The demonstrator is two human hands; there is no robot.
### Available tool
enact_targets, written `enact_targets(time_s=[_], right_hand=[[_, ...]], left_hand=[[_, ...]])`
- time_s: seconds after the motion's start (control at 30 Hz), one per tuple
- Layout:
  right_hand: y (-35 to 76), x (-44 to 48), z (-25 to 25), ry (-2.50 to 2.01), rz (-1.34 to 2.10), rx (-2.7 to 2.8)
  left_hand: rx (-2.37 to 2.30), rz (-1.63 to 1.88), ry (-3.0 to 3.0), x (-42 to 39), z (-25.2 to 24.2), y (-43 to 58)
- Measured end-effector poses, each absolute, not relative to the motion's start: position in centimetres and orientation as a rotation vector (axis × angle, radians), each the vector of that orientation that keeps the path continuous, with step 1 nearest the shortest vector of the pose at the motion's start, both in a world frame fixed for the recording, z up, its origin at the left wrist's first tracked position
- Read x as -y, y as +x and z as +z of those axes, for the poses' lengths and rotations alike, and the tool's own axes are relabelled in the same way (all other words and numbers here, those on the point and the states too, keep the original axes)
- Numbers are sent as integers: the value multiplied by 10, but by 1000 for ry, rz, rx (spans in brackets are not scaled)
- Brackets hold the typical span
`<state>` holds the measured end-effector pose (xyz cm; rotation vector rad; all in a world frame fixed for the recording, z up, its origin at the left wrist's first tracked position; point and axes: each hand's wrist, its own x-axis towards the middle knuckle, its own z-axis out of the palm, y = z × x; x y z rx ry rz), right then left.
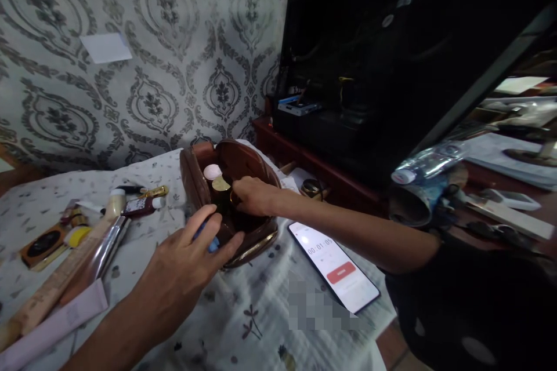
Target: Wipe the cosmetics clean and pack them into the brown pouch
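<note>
On the head camera I can read only one piece of writing: the phone (335, 266), lying face up on the floral cloth (243, 313) just right of the brown pouch (256, 237), shows a timer of about 00:01:0 over a red button; the last digit is too blurred to tell. The pouch stands open mid-table. My left hand (183, 266) clasps its near rim, thumb and fingers closed around the edge with a small blue thing (212, 243) between them. My right hand (252, 196) dips inside, fingers curled; I cannot tell if they hold anything. Two round-capped jars (216, 178) stand in the pouch. Brushes (104, 249) and a dark red bottle (141, 206) lie to the left, labels unreadable.
</note>
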<state>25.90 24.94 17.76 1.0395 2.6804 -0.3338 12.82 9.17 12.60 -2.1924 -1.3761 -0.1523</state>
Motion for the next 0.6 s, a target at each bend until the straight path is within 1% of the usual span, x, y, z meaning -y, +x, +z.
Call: enact_targets(time_s=[0.2, 0.6], right_hand=[[252, -250, 160, 1184, -513, -2633], [247, -257, 143, 1198, -512, -2688]], left_hand=[[1372, -159, -2176, -91, 124, 130], [1361, -135, -2155, -89, 124, 131]])
